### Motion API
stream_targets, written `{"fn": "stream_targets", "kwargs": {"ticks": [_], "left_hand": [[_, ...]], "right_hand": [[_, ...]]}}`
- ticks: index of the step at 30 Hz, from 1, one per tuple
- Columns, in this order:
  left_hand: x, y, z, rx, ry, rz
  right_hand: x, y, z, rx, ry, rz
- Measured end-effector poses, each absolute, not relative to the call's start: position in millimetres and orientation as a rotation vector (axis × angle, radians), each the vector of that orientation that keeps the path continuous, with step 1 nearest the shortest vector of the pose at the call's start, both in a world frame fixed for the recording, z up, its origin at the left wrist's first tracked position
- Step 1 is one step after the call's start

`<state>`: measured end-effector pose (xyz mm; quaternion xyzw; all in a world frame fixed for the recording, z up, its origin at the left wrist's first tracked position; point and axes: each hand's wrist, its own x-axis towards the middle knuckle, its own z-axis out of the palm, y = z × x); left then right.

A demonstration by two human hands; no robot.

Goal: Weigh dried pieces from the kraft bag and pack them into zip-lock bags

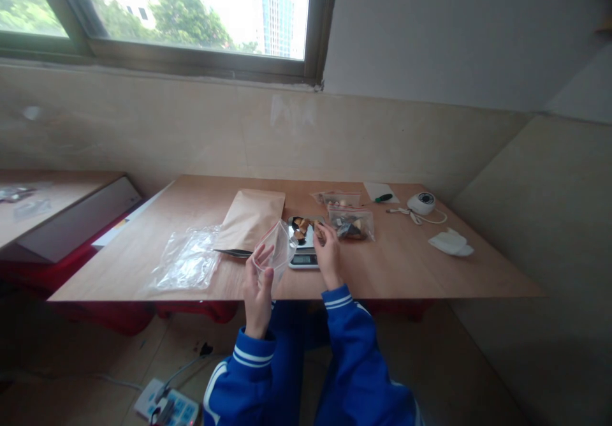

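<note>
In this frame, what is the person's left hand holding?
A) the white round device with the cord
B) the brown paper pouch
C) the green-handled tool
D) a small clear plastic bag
D: the left hand holds up a small clear plastic bag beside the scale, while the brown paper pouch lies flat on the table.

Bare table (396, 266) rightward; scale (305, 247), filled bag (351, 224) ahead

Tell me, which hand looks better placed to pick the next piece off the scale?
Probably the right hand: it is at the pieces on the scale, while the left hand holds a clear bag.
</note>
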<state>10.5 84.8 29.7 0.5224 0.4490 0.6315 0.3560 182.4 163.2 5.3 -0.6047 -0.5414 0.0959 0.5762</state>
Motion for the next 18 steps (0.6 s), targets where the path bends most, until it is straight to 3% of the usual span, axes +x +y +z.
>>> {"fn": "stream_targets", "kwargs": {"ticks": [9, 18], "left_hand": [[13.9, 88.9, 31.1, 1.512, 1.243, 1.56], [17.9, 86.8, 29.6, 1.395, 1.239, 1.62]], "right_hand": [[160.7, 124.9, 105.3, -1.06, -1.446, 0.573], [134.7, 108.6, 118.3, -1.067, -1.728, 0.589]]}}
